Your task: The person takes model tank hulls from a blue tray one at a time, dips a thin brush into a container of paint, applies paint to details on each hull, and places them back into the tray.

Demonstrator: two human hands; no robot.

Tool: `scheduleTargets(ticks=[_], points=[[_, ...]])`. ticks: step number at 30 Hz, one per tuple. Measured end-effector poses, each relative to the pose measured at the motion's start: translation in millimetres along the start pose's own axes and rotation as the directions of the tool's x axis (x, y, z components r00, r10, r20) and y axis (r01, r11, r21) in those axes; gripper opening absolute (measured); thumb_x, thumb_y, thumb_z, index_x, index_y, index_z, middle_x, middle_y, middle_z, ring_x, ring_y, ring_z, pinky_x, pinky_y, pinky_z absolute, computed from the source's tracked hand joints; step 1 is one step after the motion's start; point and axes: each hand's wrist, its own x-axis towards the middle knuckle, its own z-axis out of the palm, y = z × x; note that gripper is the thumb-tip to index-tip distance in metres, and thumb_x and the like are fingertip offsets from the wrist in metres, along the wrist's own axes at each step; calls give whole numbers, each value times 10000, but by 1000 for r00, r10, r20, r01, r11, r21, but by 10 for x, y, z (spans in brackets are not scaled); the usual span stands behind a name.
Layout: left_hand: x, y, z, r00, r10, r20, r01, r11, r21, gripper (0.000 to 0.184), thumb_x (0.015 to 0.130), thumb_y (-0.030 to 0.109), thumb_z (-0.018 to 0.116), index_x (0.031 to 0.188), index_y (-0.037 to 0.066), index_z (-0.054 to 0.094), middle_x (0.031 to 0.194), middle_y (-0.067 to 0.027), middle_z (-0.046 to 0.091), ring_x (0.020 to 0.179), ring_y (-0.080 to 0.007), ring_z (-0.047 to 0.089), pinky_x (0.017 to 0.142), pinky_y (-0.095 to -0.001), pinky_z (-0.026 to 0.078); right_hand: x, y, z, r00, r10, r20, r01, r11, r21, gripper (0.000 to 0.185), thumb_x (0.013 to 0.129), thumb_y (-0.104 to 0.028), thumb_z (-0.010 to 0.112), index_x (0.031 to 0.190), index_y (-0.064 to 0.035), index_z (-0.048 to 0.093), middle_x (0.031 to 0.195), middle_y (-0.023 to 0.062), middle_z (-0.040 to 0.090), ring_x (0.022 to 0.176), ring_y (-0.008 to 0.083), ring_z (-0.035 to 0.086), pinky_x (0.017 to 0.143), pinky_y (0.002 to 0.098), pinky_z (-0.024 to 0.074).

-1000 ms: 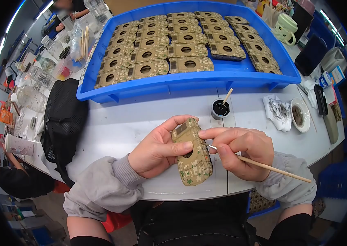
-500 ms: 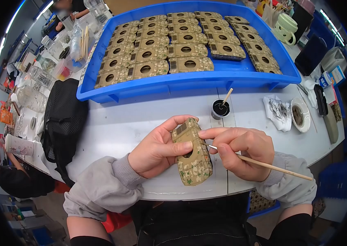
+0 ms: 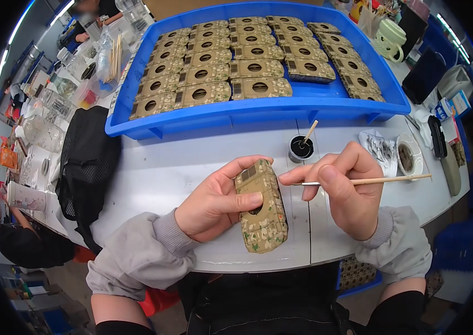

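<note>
My left hand (image 3: 214, 198) grips a camouflage-patterned model vehicle hull (image 3: 264, 226), thumb across the round hole in its top. The hull stands tilted over the table's front part, its dark-edged side turned to the right. In my right hand (image 3: 354, 192) a thin paintbrush (image 3: 393, 180) with a pale wooden handle is pinched between thumb and fingers. Its tip points left, apart from the hull, while my index fingertip is close to the hull's right side. Behind my right hand is a small cup of black paint (image 3: 302, 148), with a wooden stick (image 3: 311, 129) standing in it.
A large blue tray (image 3: 247, 106) at the back holds rows of similar hulls. On the right lie a stained tissue (image 3: 378, 151) and a white dish (image 3: 409, 156). A black mesh bag (image 3: 88, 164) lies left. Other people sit at the left and far left.
My right hand has drawn back to the right and up, taking the brush tip away from the hull's side. The brush now lies nearly level. My left hand and the hull have hardly moved.
</note>
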Motion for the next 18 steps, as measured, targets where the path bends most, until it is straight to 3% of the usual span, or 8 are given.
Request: scheduleTargets(ticks=[4,5,9,10,14,18], points=[[-54,11,170,942,336,-13,-303,864,403,755,745,-72,652,1399,97,314,1022,-91,629,838,-148,606,759,-235,490,104,22,-59,985,-61,-164,82,989,125,133,925,-76,442,797,-86,405,623,65,545,761,290,675,658,299,519],[-61,0,169,938,346,-16,-310,861,403,755,745,-72,652,1399,97,314,1022,-91,629,838,-148,606,759,-235,490,116,26,-64,986,-63,-154,83,989,126,133,925,-76,442,797,-86,405,623,65,545,761,290,675,658,299,519],[-80,-71,108,791,604,103,-419,410,810,848,672,-54,693,1414,98,311,888,-71,658,730,-118,570,649,-207,450,168,39,-99,966,-2,-259,62,973,223,160,929,-98,480,785,-80,413,596,57,533,681,257,668,608,269,501],[-90,-76,112,783,614,98,-422,408,810,848,672,-54,693,1414,98,311,888,-71,658,730,-118,570,649,-207,450,181,43,-100,969,-2,-246,59,973,223,160,929,-98,480,785,-80,413,596,57,533,681,257,668,608,269,501],[-101,-92,122,714,681,161,-355,155,922,861,630,-31,706,1400,83,339,797,-54,657,664,-105,536,568,-210,415,182,56,-104,965,2,-264,48,982,183,168,933,-117,478,780,-88,414,581,46,508,676,258,668,590,254,485],[-123,-67,132,687,691,223,-345,40,938,862,625,-49,710,1393,32,327,808,-69,669,634,-105,548,575,-197,426,186,67,-111,965,13,-263,35,984,176,174,931,-117,481,773,-91,415,583,50,510,671,255,667,585,256,484]])
